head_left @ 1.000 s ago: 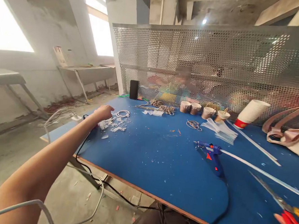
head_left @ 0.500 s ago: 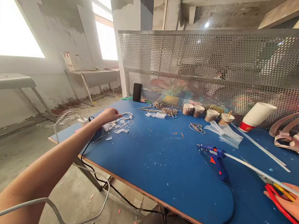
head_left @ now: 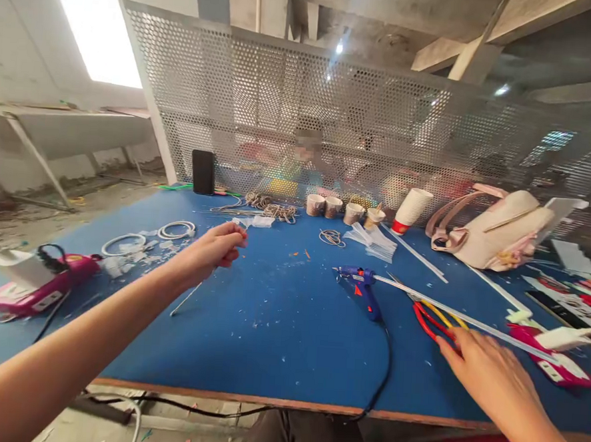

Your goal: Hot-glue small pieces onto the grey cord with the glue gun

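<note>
My left hand (head_left: 221, 248) is closed above the left-middle of the blue table. A thin pale stick (head_left: 186, 300) slants down from under it; its upper end is hidden by the fingers. My right hand (head_left: 484, 362) lies at the right with its fingers around the handles of red-and-yellow scissors (head_left: 427, 319). The scissors' blades point away to the left, passing under a long clear glue stick (head_left: 450, 309). That stick runs from the back of a blue glue gun (head_left: 364, 288) lying on its side. Two white rings of cord (head_left: 176, 230) lie left of my left hand.
Pink power strips sit at the left (head_left: 41, 292) and right (head_left: 552, 360). Along the perforated screen (head_left: 262, 112) stand a phone (head_left: 203, 173), several small cups (head_left: 353, 213), stacked paper cups (head_left: 412, 211) and a bag (head_left: 500, 230). A black cable (head_left: 386, 373) crosses the front edge.
My view has turned right. My left hand has left the white cord rings and come toward the middle with the thin stick. My right hand stays at the scissors' handles.
</note>
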Demonstrator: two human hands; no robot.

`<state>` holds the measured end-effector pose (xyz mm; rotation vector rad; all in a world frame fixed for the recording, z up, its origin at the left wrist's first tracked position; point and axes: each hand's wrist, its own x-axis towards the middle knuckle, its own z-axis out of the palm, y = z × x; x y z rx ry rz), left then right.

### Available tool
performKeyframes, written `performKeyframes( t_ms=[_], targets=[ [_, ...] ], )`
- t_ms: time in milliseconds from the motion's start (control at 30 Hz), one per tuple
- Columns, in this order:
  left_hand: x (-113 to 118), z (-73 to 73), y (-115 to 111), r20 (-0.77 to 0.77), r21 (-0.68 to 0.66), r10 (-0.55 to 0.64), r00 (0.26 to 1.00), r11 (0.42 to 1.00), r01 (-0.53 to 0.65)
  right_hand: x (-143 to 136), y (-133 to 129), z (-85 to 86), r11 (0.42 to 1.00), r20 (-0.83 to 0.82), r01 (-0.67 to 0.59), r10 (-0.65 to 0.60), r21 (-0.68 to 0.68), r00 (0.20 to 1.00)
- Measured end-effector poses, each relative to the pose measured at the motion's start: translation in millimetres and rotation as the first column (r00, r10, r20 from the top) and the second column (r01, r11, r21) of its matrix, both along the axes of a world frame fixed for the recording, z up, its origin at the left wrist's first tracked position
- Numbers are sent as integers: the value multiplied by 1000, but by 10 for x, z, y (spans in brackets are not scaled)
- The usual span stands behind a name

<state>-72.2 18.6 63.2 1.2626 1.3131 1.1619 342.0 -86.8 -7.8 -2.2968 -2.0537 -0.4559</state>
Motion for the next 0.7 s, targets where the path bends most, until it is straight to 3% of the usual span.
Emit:
performKeyframes(
  t_ms=[67, 133, 267, 367, 433, 533, 700],
  targets=[
    [126, -76, 29, 111, -47, -55, 992, 997, 60, -161, -245, 72, 989, -204, -29, -2, -146, 979],
    [206, -153, 84, 198, -102, -90, 976, 988, 112, -375, -433, 209, 948, -417, -198, 79, -250, 905],
    [241, -286, 197, 286, -174, -132, 949, 967, 187, -812, -460, 513, 870, -613, -394, 143, -296, 777],
    [179, -320, 221, 337, -201, -111, 935, 962, 186, -872, -189, 509, 893, -602, -349, 117, -285, 790],
    [117, -300, 207, 380, -195, -94, 920, 964, 179, -740, 58, 399, 926, -566, -274, 84, -259, 820],
    [31, -236, 163, 426, -161, -84, 901, 973, 167, -424, 457, 242, 980, -629, -139, 18, -144, 777],
    [-7, -155, 77, 454, -150, -55, 889, 979, 138, -153, 1146, 231, 994, -671, -105, 70, -12, 738]
  ],
)
